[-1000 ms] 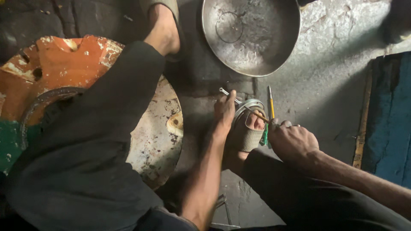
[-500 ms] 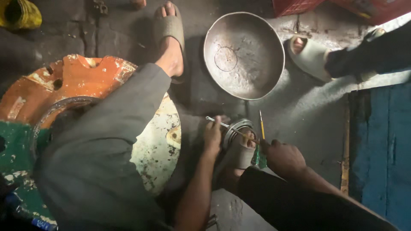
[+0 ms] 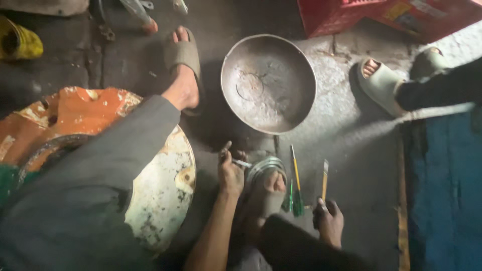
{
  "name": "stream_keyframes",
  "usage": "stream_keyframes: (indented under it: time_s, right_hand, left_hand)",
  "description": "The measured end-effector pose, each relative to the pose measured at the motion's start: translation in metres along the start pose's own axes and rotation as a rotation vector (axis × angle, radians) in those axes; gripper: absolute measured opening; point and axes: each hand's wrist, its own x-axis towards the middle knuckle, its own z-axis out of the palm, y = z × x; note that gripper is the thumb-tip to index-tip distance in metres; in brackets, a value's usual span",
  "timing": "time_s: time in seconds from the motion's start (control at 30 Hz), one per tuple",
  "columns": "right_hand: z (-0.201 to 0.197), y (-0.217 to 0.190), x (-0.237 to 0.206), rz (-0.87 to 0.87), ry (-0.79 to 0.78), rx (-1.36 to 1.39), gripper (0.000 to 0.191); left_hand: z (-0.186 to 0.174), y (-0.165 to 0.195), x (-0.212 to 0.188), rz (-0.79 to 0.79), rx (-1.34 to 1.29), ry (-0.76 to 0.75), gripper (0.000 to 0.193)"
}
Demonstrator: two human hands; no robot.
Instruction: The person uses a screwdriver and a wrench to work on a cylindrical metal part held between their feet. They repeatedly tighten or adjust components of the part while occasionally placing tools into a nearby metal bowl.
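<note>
Head view, steeply down, close

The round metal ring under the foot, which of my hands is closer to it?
Left. The left hand sits right at the metal ring, on its left edge; whether it touches is unclear. The right hand is off to the ring's lower right, holding a chisel-like tool.

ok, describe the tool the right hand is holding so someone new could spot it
Start at the big round metal pan on the floor, then drop down and right to the right hand. The flat metal chisel-like blade rises upright from that hand. Unlike the green-handled screwdriver lying to its left, it has a wider, flat, pale tip and no coloured handle showing.
</note>
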Motion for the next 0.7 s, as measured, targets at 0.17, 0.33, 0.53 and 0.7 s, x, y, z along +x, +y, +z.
stream_keyframes:
  time_s: [0.17,0.33,0.53,0.7]
  right_hand:
    - [0.002,0.037,0.058,-0.002,0.094,0.215,0.020]
    - [0.018,0.062,0.109,-0.308,0.260,-0.438,0.031]
    - [0.043,0.019,0.136,-0.689,0.274,-1.174,0.057]
    - [0.094,-0.081,0.156,-0.674,-0.065,-0.554,0.049]
  left_hand:
    - [-0.026,-0.021,0.037,0.066,-0.006,-0.064,0.031]
    - [-0.023,0.004,0.062,0.141,0.194,0.105,0.025]
    - [0.078,0.047,0.073,0.579,1.366,-0.053,0.021]
    - [0.148,0.047,0.135,0.884,1.736,-0.119,0.010]
